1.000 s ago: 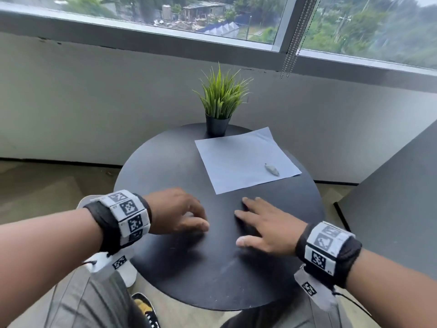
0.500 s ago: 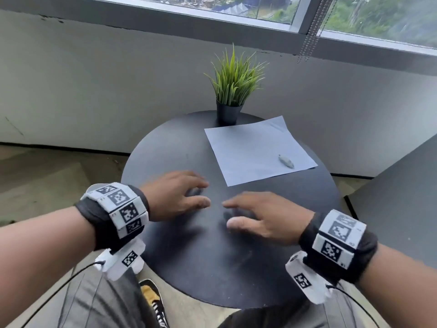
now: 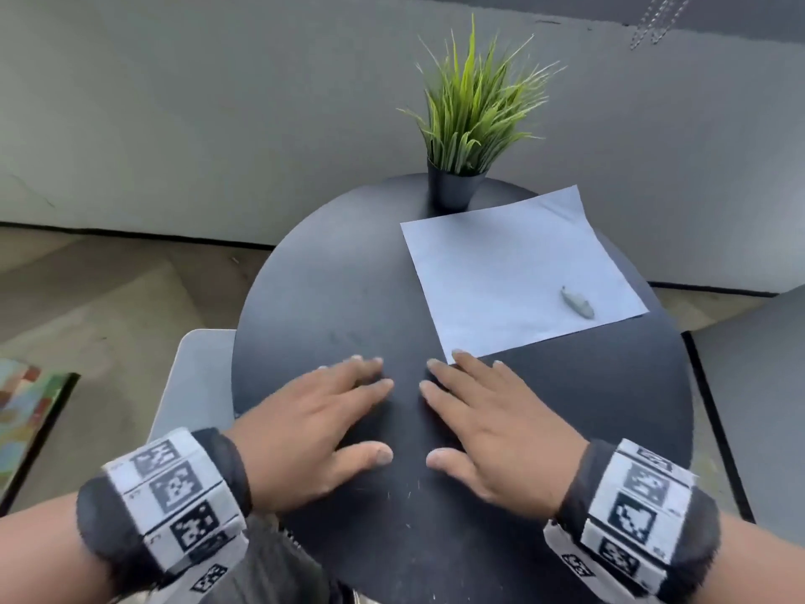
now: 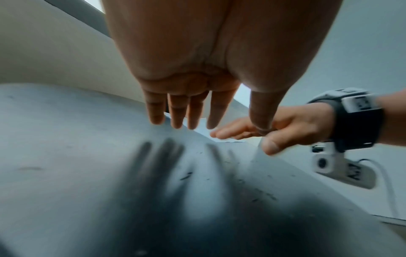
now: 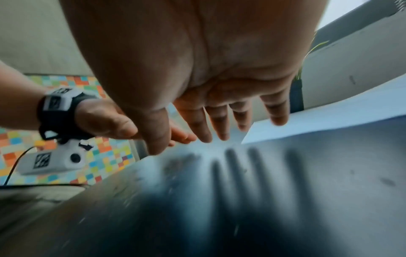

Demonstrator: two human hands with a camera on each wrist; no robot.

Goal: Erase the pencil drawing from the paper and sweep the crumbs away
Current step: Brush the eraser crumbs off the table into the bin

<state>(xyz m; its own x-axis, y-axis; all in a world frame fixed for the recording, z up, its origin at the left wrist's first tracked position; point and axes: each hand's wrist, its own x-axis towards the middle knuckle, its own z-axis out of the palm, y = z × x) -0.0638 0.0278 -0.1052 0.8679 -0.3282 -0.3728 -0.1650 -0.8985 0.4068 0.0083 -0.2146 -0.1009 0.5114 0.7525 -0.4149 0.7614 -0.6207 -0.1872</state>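
Observation:
A pale blue sheet of paper (image 3: pixel 518 272) lies on the far right of the round black table (image 3: pixel 313 307). A small grey eraser lump (image 3: pixel 577 302) rests near its right edge. No pencil marks show on it. My left hand (image 3: pixel 331 416) and right hand (image 3: pixel 479 416) are flat, palms down, side by side over the table's near middle, holding nothing. The right fingertips (image 3: pixel 457 355) reach the paper's near corner (image 5: pixel 329 125). In the wrist views the left fingers (image 4: pixel 175 114) and right fingers (image 5: pixel 219 121) are straight just above the surface. Dark crumbs (image 4: pixel 186 174) dot the table.
A potted grass plant (image 3: pixel 461 124) stands at the table's far edge beside the paper. A white seat (image 3: pixel 196 377) is at the table's left, a colourful mat (image 3: pixel 26 411) on the floor beyond it, and a dark panel (image 3: pixel 762 385) to the right.
Both hands have slid forward and closer together. The left hand's curled fingers have straightened flat. The right fingertips now reach the paper's corner. The view has tilted down.

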